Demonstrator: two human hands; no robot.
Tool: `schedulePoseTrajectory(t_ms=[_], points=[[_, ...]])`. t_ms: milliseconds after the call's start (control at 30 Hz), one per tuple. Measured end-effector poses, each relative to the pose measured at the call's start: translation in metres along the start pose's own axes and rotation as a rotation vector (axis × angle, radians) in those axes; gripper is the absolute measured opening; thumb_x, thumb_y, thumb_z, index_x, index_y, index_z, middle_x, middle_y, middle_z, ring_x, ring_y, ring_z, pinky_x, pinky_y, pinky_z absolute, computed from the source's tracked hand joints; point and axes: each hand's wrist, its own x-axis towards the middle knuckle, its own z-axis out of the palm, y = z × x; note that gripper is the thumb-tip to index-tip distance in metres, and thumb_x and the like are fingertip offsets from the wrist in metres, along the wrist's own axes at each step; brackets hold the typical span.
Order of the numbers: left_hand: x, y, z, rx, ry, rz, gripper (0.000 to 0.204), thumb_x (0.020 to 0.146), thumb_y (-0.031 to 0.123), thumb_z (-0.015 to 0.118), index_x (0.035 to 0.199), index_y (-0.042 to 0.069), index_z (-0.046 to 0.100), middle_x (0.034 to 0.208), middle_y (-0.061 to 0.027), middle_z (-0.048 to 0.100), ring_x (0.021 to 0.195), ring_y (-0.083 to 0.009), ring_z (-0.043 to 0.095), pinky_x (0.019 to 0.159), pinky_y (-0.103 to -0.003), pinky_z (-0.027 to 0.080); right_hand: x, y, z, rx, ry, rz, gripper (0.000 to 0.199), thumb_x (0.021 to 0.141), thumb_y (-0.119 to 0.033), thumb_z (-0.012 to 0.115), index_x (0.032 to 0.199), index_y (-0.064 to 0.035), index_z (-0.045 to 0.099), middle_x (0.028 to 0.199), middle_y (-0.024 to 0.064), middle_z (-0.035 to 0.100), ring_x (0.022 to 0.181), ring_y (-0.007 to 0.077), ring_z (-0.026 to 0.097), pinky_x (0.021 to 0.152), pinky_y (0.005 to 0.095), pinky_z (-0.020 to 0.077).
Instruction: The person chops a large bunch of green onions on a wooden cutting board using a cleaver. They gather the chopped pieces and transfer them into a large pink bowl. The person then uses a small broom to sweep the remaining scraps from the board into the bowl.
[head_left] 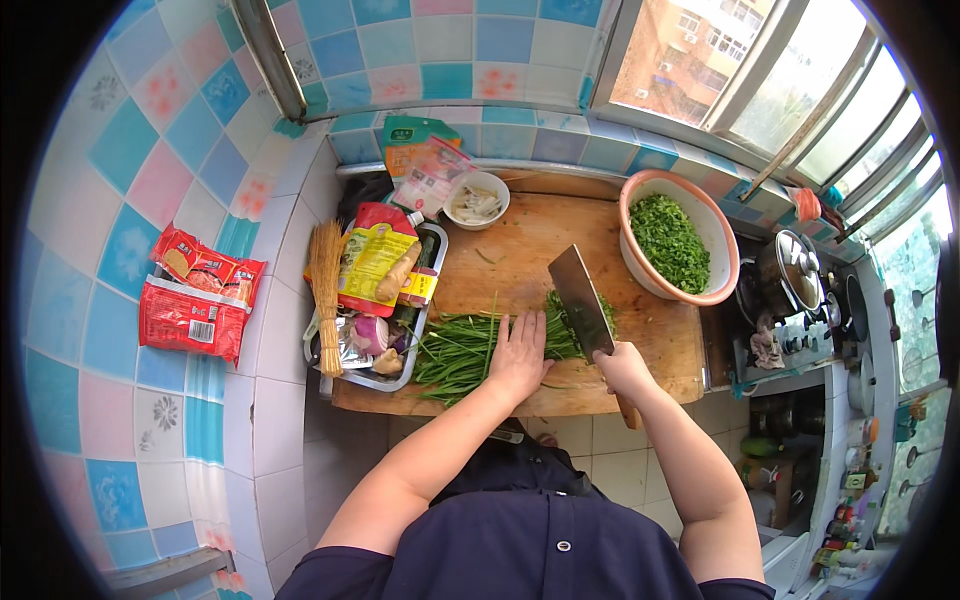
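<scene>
A bundle of long green chives (460,350) lies across the wooden cutting board (520,250). My left hand (520,352) presses flat on the bundle near its cut end. My right hand (622,368) grips the handle of a broad cleaver (580,300), whose blade stands on the chives just right of my left fingers. A small heap of chopped greens (606,312) sits by the blade. A pink-rimmed basin (722,240) of chopped greens stands at the board's right back corner.
A metal tray (436,262) left of the board holds packets, ginger and an onion. A small white bowl (478,200) sits at the back. A straw brush (325,290) lies beside the tray. Red packets (195,300) rest on the tiled ledge. A stove with a pot (795,270) is at right.
</scene>
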Motion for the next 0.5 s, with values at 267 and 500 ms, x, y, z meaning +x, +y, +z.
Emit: schedulePoseTrajectory(t_ms=[267,500], points=[[0.002,-0.001,0.013,0.053,0.054,-0.017,0.072,0.089,0.044,0.055,0.138,-0.005,0.035,0.133,-0.016,0.047,0.128,-0.0287,0.039,0.111,-0.046,0.022,-0.04,-0.01,-0.009,-0.209,0.009,-0.087,0.031,0.088,-0.029,0.056,0.094,0.0015,0.063,0.085,0.0235,0.066,0.088,0.0403,0.062,0.079,0.0449,0.0477],[0.004,0.0,0.014,0.088,0.08,0.011,0.069,0.09,0.043,0.051,0.137,-0.005,0.038,0.13,-0.0169,0.049,0.125,-0.03,0.041,0.113,-0.047,0.019,-0.02,0.001,0.004,-0.3,0.003,-0.071,0.031,0.089,-0.026,0.055,0.097,0.0024,0.063,0.08,0.0233,0.066,0.078,0.0377,0.066,0.075,0.0443,0.0515]])
